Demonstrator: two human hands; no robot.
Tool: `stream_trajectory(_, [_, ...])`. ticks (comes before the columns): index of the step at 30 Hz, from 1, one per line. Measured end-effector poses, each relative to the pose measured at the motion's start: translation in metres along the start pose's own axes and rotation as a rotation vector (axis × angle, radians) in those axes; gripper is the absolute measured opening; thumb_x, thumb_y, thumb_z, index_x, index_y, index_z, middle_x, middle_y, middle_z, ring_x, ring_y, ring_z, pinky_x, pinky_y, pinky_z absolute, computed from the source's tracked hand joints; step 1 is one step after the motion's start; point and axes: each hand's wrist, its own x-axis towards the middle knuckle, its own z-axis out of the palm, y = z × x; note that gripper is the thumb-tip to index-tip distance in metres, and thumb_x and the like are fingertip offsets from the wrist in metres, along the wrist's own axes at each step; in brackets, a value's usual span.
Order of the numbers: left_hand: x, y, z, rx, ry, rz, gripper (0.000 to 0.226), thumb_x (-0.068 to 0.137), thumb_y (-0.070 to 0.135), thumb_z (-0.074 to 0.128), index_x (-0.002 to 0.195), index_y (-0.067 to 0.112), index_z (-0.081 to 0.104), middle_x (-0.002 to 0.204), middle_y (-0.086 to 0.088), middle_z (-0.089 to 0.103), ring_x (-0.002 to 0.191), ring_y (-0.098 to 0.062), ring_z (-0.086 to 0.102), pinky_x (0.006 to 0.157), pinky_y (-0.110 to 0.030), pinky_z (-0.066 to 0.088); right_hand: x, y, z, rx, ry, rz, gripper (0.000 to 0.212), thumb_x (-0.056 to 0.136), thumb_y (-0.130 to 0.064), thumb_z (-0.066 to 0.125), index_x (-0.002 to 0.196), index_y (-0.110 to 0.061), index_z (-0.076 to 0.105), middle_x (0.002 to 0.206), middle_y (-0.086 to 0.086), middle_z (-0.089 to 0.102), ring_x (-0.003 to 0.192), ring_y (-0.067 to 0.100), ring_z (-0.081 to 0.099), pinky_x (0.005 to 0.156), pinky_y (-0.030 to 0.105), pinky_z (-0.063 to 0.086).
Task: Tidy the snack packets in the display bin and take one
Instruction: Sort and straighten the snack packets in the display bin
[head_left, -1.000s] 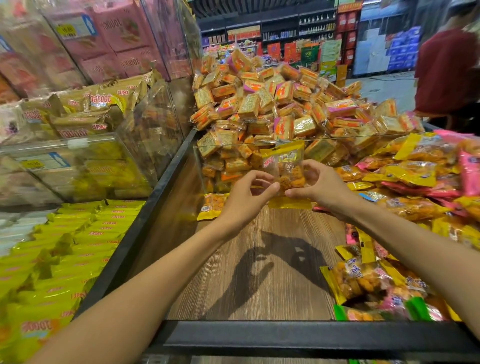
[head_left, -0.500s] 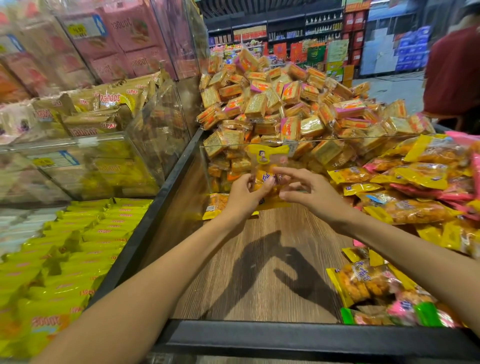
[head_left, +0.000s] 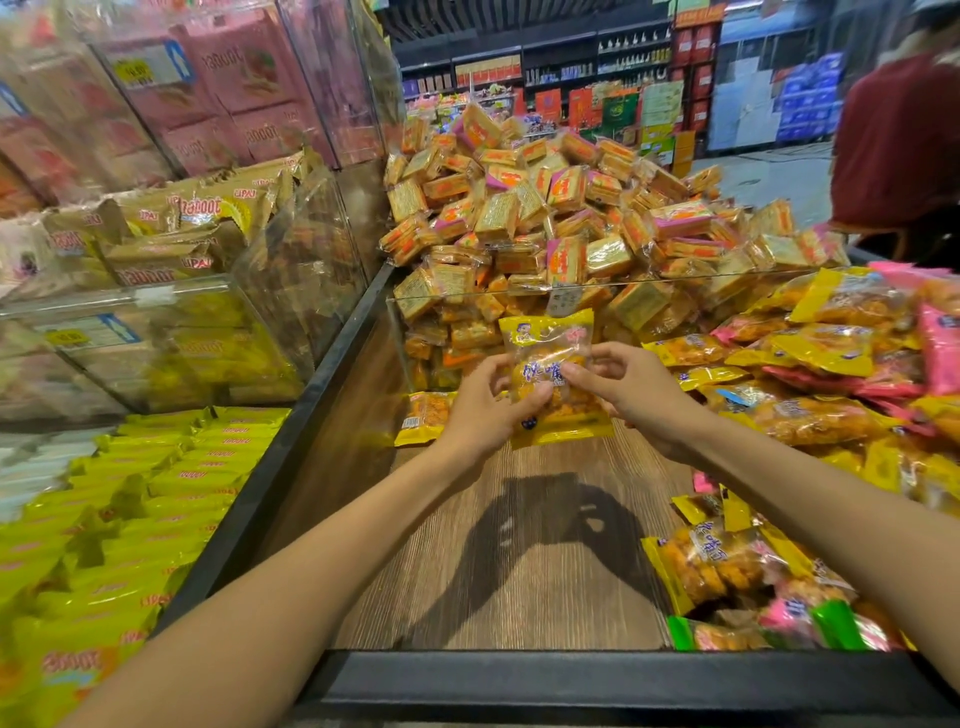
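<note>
Yellow plastic snack packet (head_left: 551, 378), clear in the middle w/ orange fried pieces showing, held upright between both hands above the wooden floor of the display bin (head_left: 519, 571). Left hand (head_left: 480, 410): fingers curled round the packet's left edge, thumb pressed on its front. Right hand (head_left: 636, 395): thumb and forefinger pinch the packet's right side near the middle, other fingers bent loosely behind. Both forearms reach in from the bottom of the frame; their shadow falls on the wood below.

Just left of the left hand, another yellow packet (head_left: 427, 417) lies flat on the wood, against a clear divider wall (head_left: 400, 332). Behind that divider, a tall heap of small square cracker packs (head_left: 561, 208), orange and tan w/ some pink. Right of the hands, a loose pile of yellow and pink snack packets (head_left: 841, 364) runs along the bin's right side; a few more, incl. one w/ a green edge, sit at the near right corner (head_left: 727, 582). Black front rail of the bin (head_left: 571, 680) crosses the bottom.

Left of the bin: rows of yellow-green packs (head_left: 130, 509), clear boxes of tan and pink packs (head_left: 171, 228) above. Far right, a person in a dark red top (head_left: 898, 145), partly cut off. Shop shelves at back, blurred.
</note>
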Motion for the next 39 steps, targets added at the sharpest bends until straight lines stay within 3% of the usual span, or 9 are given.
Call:
stream_trajectory(2, [0.003, -0.007, 0.0, 0.015, 0.039, 0.003, 0.048, 0.083, 0.017, 0.07, 0.126, 0.01, 0.05, 0.112, 0.004, 0.062, 0.099, -0.003, 0.06, 0.083, -0.023, 0.054, 0.002, -0.001, -0.001, 0.007, -0.027, 0.045, 0.048, 0.084, -0.031, 0.069, 0.124, -0.01, 0.054, 0.109, 0.007, 0.064, 0.093, 0.013, 0.061, 0.063, 0.019, 0.043])
stream_trajectory(6, [0.021, -0.022, -0.006, 0.095, 0.102, -0.08, 0.057, 0.081, 0.016, 0.073, 0.131, 0.003, 0.049, 0.127, -0.01, 0.059, 0.116, -0.02, 0.056, 0.099, -0.034, 0.046, 0.01, -0.005, -0.02, -0.077, 0.053, 0.066, 0.051, 0.09, -0.029, 0.064, 0.131, -0.006, 0.046, 0.105, 0.009, 0.061, 0.091, 0.018, 0.063, 0.077, 0.031, 0.053])
stream_trajectory(10, [0.049, -0.048, -0.013, 0.284, 0.141, -0.177, 0.057, 0.083, 0.02, 0.072, 0.132, 0.006, 0.048, 0.125, -0.009, 0.054, 0.117, -0.022, 0.052, 0.086, -0.027, 0.044, 0.015, -0.005, -0.04, -0.407, 0.22, -0.051, 0.039, 0.093, -0.023, 0.059, 0.128, -0.01, 0.048, 0.088, -0.001, 0.058, 0.087, 0.018, 0.06, 0.069, 0.031, 0.047])
stream_trajectory(18, [0.111, -0.116, 0.006, 0.416, 0.115, -0.258, 0.047, 0.079, 0.015, 0.076, 0.119, -0.001, 0.057, 0.109, -0.014, 0.065, 0.106, -0.027, 0.061, 0.09, -0.036, 0.05, 0.022, -0.002, -0.04, -0.784, 0.283, -0.183, 0.042, 0.09, -0.02, 0.059, 0.129, -0.014, 0.046, 0.11, 0.005, 0.059, 0.1, 0.024, 0.058, 0.085, 0.044, 0.05])
stream_trajectory(22, [0.126, -0.125, 0.033, 0.67, 0.077, -0.207, 0.042, 0.09, 0.025, 0.064, 0.118, -0.004, 0.053, 0.12, -0.02, 0.058, 0.112, -0.033, 0.054, 0.085, -0.036, 0.04, 0.02, 0.0, -0.041, -0.802, 0.291, -0.222, 0.04, 0.091, -0.02, 0.058, 0.128, -0.014, 0.046, 0.111, 0.005, 0.059, 0.1, 0.024, 0.057, 0.084, 0.045, 0.05])
stream_trajectory(26, [0.125, -0.129, 0.042, 0.978, 0.09, -0.046, 0.054, 0.094, 0.031, 0.056, 0.136, 0.004, 0.036, 0.136, -0.015, 0.041, 0.129, -0.03, 0.037, 0.099, -0.037, 0.036, 0.02, -0.001, -0.043, -0.811, 0.307, -0.249, 0.038, 0.091, -0.019, 0.057, 0.127, -0.013, 0.047, 0.11, 0.004, 0.058, 0.1, 0.021, 0.056, 0.081, 0.035, 0.047])
stream_trajectory(31, [0.117, -0.153, 0.031, 1.098, -0.183, 0.165, 0.056, 0.095, 0.032, 0.054, 0.145, 0.019, 0.033, 0.149, -0.007, 0.03, 0.14, -0.028, 0.023, 0.111, -0.039, 0.029, 0.019, -0.002, -0.043, -0.818, 0.313, -0.246, 0.037, 0.09, -0.018, 0.058, 0.126, -0.013, 0.048, 0.109, 0.004, 0.058, 0.1, 0.021, 0.056, 0.081, 0.037, 0.049])
stream_trajectory(35, [0.122, -0.151, 0.039, 1.319, -0.11, 0.282, 0.048, 0.094, 0.037, 0.052, 0.137, 0.02, 0.037, 0.141, -0.004, 0.041, 0.131, -0.027, 0.034, 0.097, -0.036, 0.035, 0.019, -0.001, -0.042, -0.816, 0.299, -0.239, 0.037, 0.09, -0.017, 0.057, 0.125, -0.014, 0.048, 0.107, 0.003, 0.058, 0.099, 0.022, 0.056, 0.082, 0.04, 0.049])
stream_trajectory(39, [0.138, -0.146, 0.045, 1.373, -0.098, 0.221, 0.047, 0.097, 0.038, 0.047, 0.138, 0.019, 0.036, 0.143, -0.005, 0.042, 0.131, -0.025, 0.035, 0.1, -0.036, 0.029, 0.02, -0.001, -0.043, -0.811, 0.298, -0.242, 0.037, 0.089, -0.016, 0.057, 0.125, -0.013, 0.048, 0.106, 0.003, 0.057, 0.098, 0.023, 0.056, 0.082, 0.043, 0.05])
